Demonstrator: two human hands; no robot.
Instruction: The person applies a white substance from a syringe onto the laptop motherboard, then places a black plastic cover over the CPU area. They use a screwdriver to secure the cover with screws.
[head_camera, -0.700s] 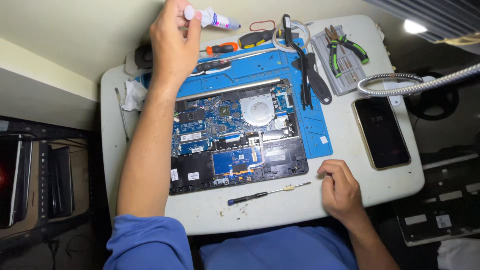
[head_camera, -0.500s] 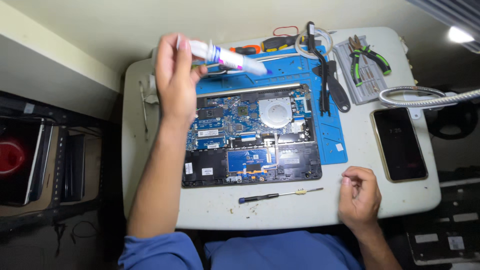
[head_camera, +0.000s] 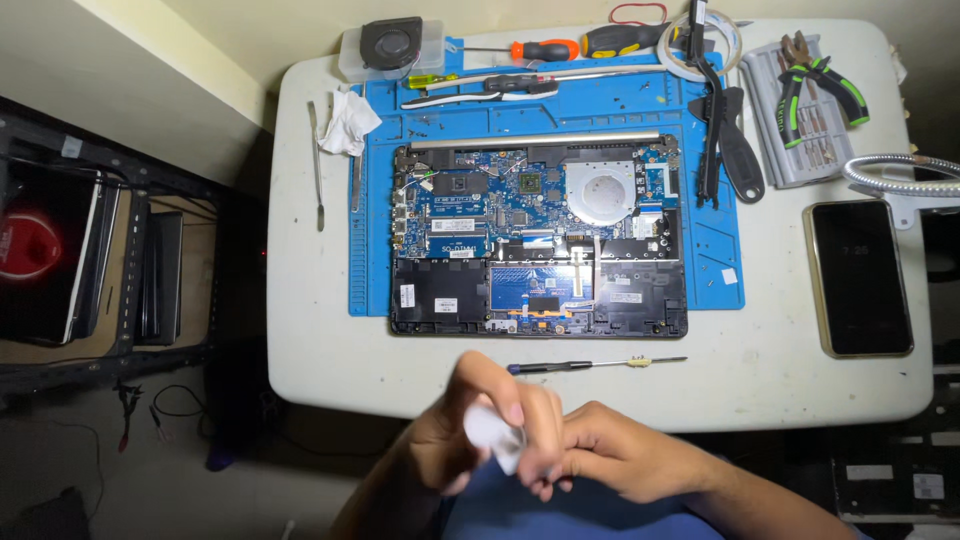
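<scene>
Both hands meet just off table's (head_camera: 330, 360) near edge, at its middle. Left hand (head_camera: 470, 425) and right hand (head_camera: 610, 458) both closed on small white tube (head_camera: 492, 432), fingers wrapped round it, tube mostly hidden. Thin screwdriver (head_camera: 590, 365) lies near same edge, just beyond hands. Open laptop (head_camera: 540, 240) on blue mat (head_camera: 715, 260) at table's centre.

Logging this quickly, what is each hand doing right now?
Left hand: closed on the white tube.
Right hand: fingers on the tube's tip; grip cannot be told.
</scene>
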